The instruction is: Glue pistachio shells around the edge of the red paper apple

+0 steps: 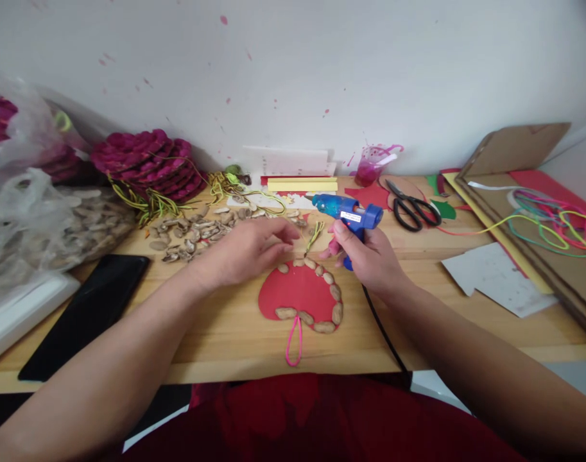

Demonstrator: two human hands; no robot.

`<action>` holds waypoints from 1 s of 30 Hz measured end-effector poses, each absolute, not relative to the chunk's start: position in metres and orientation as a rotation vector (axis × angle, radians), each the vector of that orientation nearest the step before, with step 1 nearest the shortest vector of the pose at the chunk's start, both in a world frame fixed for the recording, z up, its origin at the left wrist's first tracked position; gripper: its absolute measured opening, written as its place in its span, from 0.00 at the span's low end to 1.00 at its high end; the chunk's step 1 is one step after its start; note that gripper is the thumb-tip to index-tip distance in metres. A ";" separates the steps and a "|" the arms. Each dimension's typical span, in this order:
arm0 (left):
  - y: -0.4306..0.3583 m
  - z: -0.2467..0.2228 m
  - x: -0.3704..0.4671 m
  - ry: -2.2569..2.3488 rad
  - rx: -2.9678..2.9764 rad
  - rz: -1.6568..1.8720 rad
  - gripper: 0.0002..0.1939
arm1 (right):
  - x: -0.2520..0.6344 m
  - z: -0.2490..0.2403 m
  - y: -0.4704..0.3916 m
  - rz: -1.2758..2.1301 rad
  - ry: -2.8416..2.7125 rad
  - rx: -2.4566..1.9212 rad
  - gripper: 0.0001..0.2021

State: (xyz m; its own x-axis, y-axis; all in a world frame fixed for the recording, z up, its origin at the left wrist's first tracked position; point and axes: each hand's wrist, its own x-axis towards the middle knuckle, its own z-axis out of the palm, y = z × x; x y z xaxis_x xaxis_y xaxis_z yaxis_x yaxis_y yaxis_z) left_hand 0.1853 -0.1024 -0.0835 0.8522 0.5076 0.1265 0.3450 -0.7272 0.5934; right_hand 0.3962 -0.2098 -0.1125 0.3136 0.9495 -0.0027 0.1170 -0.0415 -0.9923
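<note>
My right hand (370, 256) is wrapped round the handle of a blue glue gun (345, 210), its nozzle pointing left. My left hand (261, 249) hovers over the upper left of a red paper shape (295, 292), fingers curled towards the thumb; whatever may be between the fingertips is too small to make out. Peanut shells (335, 293) line the top, right and part of the bottom edge of the red shape. A pink cord loop (294, 343) hangs from its bottom, and a green-yellow tassel (314, 236) lies at its top.
Loose peanut shells (191, 231) lie behind my left forearm. Black scissors (411, 208), a cup of pink paint (368, 165) and paper scraps are at the back. Cardboard (528, 192) with colourful cord stands right; a black phone-like slab (85, 314) and plastic bags (47, 212) are left.
</note>
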 end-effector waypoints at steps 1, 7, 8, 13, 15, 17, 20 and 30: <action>-0.100 -0.080 0.183 0.692 2.466 0.373 0.08 | 0.396 -0.113 -0.210 0.930 -1.047 -1.436 0.21; -0.099 -0.065 0.174 0.730 2.564 0.213 0.07 | 0.396 -0.111 -0.211 0.958 -1.055 -1.448 0.22; -0.100 -0.065 0.174 0.691 2.571 0.189 0.07 | 0.396 -0.110 -0.211 0.961 -1.052 -1.452 0.22; -0.101 -0.073 0.177 0.504 2.603 0.099 0.09 | 0.395 -0.108 -0.213 0.958 -1.069 -1.458 0.21; -0.101 -0.078 0.178 0.464 2.617 0.103 0.10 | 0.395 -0.108 -0.213 0.965 -1.062 -1.459 0.21; -0.100 -0.082 0.179 0.457 2.641 0.101 0.10 | 0.395 -0.108 -0.214 0.969 -1.058 -1.459 0.21; -0.101 -0.084 0.180 0.475 2.680 0.065 0.09 | 0.395 -0.108 -0.214 0.960 -1.069 -1.456 0.21; -0.105 -0.082 0.184 0.748 2.643 0.008 0.11 | 0.389 -0.108 -0.214 1.070 -1.042 -1.418 0.22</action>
